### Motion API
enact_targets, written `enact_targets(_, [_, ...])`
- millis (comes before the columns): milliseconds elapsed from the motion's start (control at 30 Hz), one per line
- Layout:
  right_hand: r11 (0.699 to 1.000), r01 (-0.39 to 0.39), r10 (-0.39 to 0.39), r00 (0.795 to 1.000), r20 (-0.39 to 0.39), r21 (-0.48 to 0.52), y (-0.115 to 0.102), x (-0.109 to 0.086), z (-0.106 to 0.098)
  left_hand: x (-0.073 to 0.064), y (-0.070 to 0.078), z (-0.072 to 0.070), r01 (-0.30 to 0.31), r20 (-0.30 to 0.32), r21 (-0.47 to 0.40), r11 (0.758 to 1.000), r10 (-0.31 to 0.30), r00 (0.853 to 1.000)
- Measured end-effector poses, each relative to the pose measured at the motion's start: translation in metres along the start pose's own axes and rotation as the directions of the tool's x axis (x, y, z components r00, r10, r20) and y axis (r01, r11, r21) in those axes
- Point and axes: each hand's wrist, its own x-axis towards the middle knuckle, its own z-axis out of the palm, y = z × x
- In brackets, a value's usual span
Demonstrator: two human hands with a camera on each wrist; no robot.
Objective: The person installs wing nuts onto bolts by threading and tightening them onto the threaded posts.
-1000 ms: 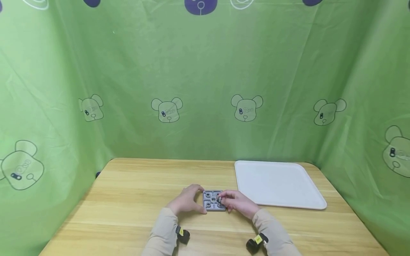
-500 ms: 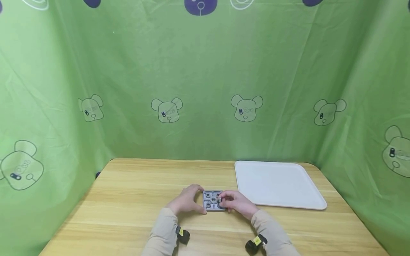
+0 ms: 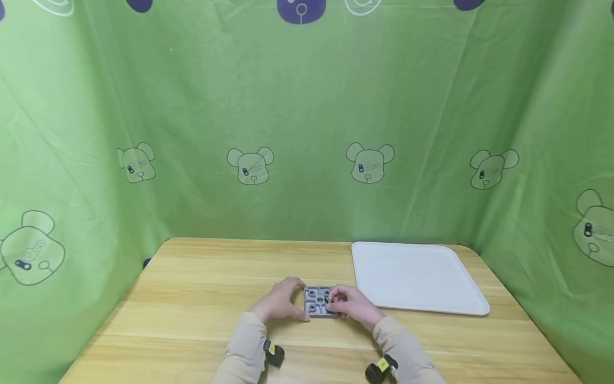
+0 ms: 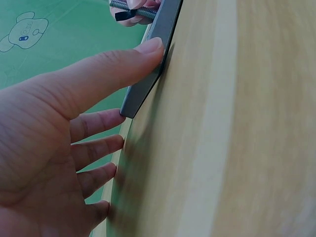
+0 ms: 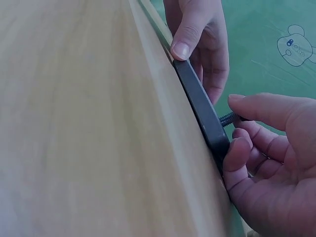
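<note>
A square grey plate [image 3: 313,308] with recesses and round holes lies on the wooden table between both hands. My left hand [image 3: 280,301] grips its left side, thumb on the near edge and index finger at the far corner. At the plate's right half, my right hand [image 3: 355,305] pinches a threaded bolt [image 5: 227,119] between thumb and index finger. The bolt stands out from the plate's upper face. A small black piece [image 4: 124,16] shows by the threads in the left wrist view. Curled right fingers rest against the plate's right end [image 5: 217,143].
A white rectangular tray [image 3: 417,274] lies at the back right of the table [image 3: 216,272], just beyond the right hand. Green cloth [image 3: 307,106] with bear drawings hangs behind and on both sides. Each sleeve carries a black wrist camera, such as the left one [image 3: 274,354].
My right thumb and index finger have shifted around the bolt, and the right wrist has drawn slightly left. The left hand and the plate stay in place.
</note>
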Motion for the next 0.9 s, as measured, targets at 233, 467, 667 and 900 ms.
enact_targets(233, [0.999, 0.016, -0.021, 0.995, 0.098, 0.051, 0.004, 0.001, -0.008, 0.0, -0.001, 0.001, -0.005, 0.001, -0.002, 1.0, 0.005, 1.0])
enact_targets(467, [0.988, -0.012, -0.011, 0.989, 0.148, 0.156, 0.009, 0.002, -0.014, -0.001, -0.001, 0.001, -0.004, 0.003, 0.001, 1.0, 0.004, 1.0])
enact_targets(667, [0.983, -0.027, 0.002, 0.99, 0.138, 0.182, 0.008, 0.002, -0.012, -0.001, 0.0, 0.0, -0.005, -0.002, -0.006, 1.0, 0.005, 1.0])
enact_targets(900, [0.989, 0.011, -0.033, 0.989, 0.144, 0.15, 0.006, 0.001, -0.013, 0.0, 0.001, 0.0, -0.009, -0.004, 0.0, 1.0, 0.009, 1.0])
